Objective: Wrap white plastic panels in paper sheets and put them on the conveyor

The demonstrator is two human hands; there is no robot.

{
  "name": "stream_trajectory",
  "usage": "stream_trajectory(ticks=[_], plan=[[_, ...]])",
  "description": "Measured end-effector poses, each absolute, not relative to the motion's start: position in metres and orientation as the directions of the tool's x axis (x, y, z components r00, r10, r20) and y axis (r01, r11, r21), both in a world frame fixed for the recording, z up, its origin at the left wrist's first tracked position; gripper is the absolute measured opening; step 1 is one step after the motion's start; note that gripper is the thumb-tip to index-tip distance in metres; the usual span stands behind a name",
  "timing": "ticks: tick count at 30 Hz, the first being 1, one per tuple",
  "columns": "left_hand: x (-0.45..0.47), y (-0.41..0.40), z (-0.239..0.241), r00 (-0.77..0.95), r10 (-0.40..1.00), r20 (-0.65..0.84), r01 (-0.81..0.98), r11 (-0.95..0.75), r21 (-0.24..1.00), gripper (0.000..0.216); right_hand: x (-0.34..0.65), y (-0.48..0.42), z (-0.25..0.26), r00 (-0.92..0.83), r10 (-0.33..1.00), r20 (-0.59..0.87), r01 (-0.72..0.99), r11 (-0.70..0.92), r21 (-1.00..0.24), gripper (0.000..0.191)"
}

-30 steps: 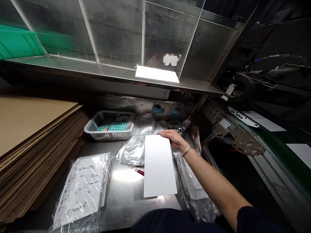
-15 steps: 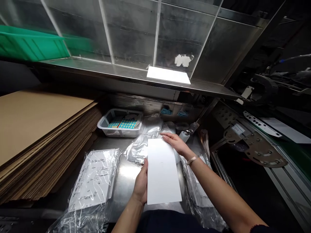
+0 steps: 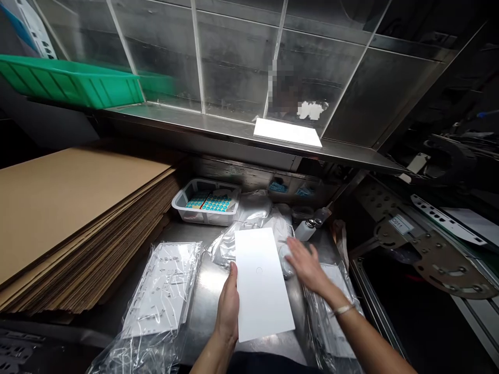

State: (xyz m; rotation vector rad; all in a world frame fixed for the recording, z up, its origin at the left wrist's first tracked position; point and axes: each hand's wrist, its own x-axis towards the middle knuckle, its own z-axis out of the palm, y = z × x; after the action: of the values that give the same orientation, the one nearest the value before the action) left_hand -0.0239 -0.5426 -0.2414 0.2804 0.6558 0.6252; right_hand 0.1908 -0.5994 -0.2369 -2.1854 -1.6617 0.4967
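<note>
A flat white rectangular panel (image 3: 262, 285) is held over the steel worktop, its long side pointing away from me. My left hand (image 3: 229, 301) grips its left edge, thumb on top and the other fingers hidden beneath. My right hand (image 3: 309, 265) is off the panel, just right of its upper edge, with fingers stretched out and slightly blurred. A small circular mark shows near the panel's middle. Behind it lie crumpled clear plastic bags (image 3: 249, 208). Plastic-wrapped white panels with cut-outs (image 3: 166, 285) lie to the left, and another wrapped stack (image 3: 331, 311) lies partly under my right forearm.
Stacked cardboard sheets (image 3: 78, 192) fill the left side. A white basket (image 3: 181, 205) holds blue-dotted sticker sheets; a white pump bottle (image 3: 304, 231) stands at right. On the shelf above are a green bin (image 3: 78, 85) and a white panel (image 3: 288, 132). Machinery (image 3: 424, 249) borders the right.
My right hand has left the panel's upper right edge and moved right and down, its fingers spreading. My left hand still holds the panel. The camera view has turned slightly left.
</note>
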Motion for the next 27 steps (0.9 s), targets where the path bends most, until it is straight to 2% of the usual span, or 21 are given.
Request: stream_trajectory(ticks=[1, 3, 5, 8, 12, 20, 27], plan=[[-0.027, -0.543, -0.24, 0.634, 0.606, -0.48, -0.446, 0.794, 0.413, 0.058, 0.21, -0.597, -0.243, 0.376, 0.921, -0.099, 0.79, -0.375, -0.485, 0.058], [-0.031, -0.542, -0.238, 0.651, 0.59, -0.478, -0.447, 0.806, 0.388, 0.058, 0.237, -0.598, -0.256, 0.499, 0.857, -0.129, 0.69, -0.482, -0.54, 0.061], [-0.033, -0.54, -0.236, 0.66, 0.584, -0.472, -0.452, 0.811, 0.371, 0.058, 0.246, -0.6, -0.266, 0.485, 0.867, -0.11, 0.637, -0.437, -0.635, 0.059], [-0.033, -0.537, -0.234, 0.681, 0.566, -0.464, -0.449, 0.824, 0.346, 0.06, 0.231, -0.602, -0.275, 0.405, 0.911, -0.081, 0.588, -0.327, -0.74, 0.043], [-0.031, -0.533, -0.233, 0.68, 0.547, -0.489, -0.439, 0.837, 0.326, 0.06, 0.201, -0.598, -0.277, 0.386, 0.911, -0.147, 0.475, -0.333, -0.815, 0.034], [-0.029, -0.528, -0.242, 0.646, 0.588, -0.487, -0.481, 0.809, 0.339, 0.061, 0.174, -0.606, -0.275, 0.359, 0.899, -0.251, 0.294, -0.364, -0.883, 0.041], [-0.024, -0.522, -0.242, 0.532, 0.63, -0.566, -0.515, 0.771, 0.374, 0.055, 0.16, -0.61, -0.272, 0.346, 0.888, -0.302, 0.093, -0.353, -0.931, 0.031]])
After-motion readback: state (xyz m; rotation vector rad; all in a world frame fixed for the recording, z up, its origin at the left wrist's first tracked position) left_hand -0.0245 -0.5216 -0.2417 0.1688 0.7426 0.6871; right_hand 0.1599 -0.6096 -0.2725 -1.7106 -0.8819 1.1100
